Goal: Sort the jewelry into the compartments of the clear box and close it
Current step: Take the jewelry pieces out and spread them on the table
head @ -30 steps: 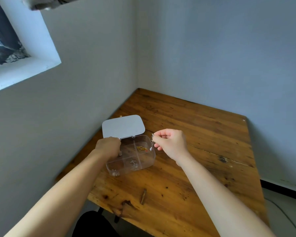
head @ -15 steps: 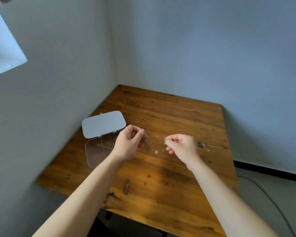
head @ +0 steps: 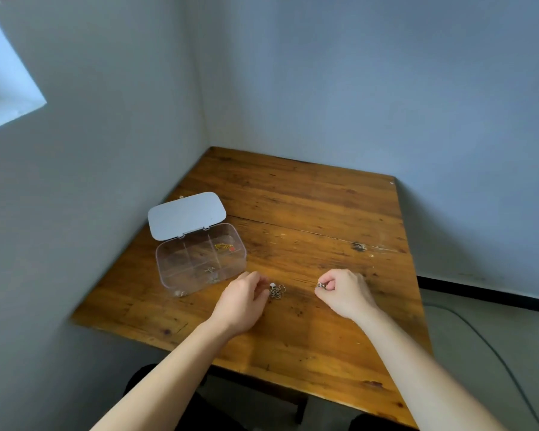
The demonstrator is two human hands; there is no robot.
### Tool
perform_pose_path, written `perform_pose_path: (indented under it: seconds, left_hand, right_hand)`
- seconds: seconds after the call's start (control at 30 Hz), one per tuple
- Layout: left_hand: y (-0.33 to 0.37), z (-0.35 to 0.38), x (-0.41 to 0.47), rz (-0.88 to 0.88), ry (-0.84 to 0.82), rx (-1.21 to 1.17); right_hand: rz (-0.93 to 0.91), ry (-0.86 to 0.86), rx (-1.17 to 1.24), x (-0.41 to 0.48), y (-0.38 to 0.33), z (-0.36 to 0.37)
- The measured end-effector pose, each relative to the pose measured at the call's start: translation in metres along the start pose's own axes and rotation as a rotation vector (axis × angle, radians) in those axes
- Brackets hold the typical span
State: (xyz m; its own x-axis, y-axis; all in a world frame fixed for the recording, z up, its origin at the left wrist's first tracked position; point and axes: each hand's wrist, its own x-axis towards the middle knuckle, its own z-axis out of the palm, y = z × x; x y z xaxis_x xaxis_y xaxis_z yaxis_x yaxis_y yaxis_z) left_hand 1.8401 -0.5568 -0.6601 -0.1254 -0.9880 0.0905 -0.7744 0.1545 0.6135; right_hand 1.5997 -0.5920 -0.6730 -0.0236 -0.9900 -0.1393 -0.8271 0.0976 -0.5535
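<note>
The clear compartment box (head: 168, 272) stands open on the wooden table (head: 308, 213), its pale lid (head: 185, 214) leaning back. A gold piece (head: 224, 246) lies in the far right compartment and a small silver piece (head: 210, 272) in a nearer one. A thin silver chain (head: 277, 290) with a small white pendant lies bunched on the table between my hands. My left hand (head: 243, 301) pinches one end of the chain just right of the box. My right hand (head: 344, 290) pinches the silver clasp end (head: 320, 286) at its fingertips.
Walls close in on the table's left and far sides. Another small metal item (head: 358, 247) lies at the table's right. A dark cable (head: 492, 349) runs across the floor beyond the right edge. A window sill (head: 10, 110) juts out at upper left.
Both hands have lowered from above the table down to its surface. The chain, held stretched between them before, now lies bunched on the wood. My left hand has left the box.
</note>
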Motion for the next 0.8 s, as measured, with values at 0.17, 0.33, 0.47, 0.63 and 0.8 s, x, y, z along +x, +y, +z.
perform_pose_path:
  seconds: [0.17,0.33,0.47,0.63,0.8]
  left_hand:
    - [-0.014,-0.030,-0.013,0.082,0.168,0.073]
    - [-0.056,-0.079,-0.019,-0.057,0.101,0.404]
    - [-0.073,-0.097,-0.016,-0.109,-0.155,0.499]
    - [-0.072,-0.100,-0.004,-0.048,-0.345,0.573]
    - [-0.077,-0.096,0.005,-0.134,-0.416,0.549]
  right_hand:
    - [-0.208,0.049,-0.056,0.004,-0.024,0.004]
    - [-0.507,-0.122,-0.104,0.009,-0.092,0.022]
    - [-0.723,-0.255,-0.259,0.013,-0.141,0.037]
    - [-0.793,-0.310,-0.622,0.016,-0.182,0.053]
    - [-0.798,-0.324,-0.864,0.020,-0.189,0.062]
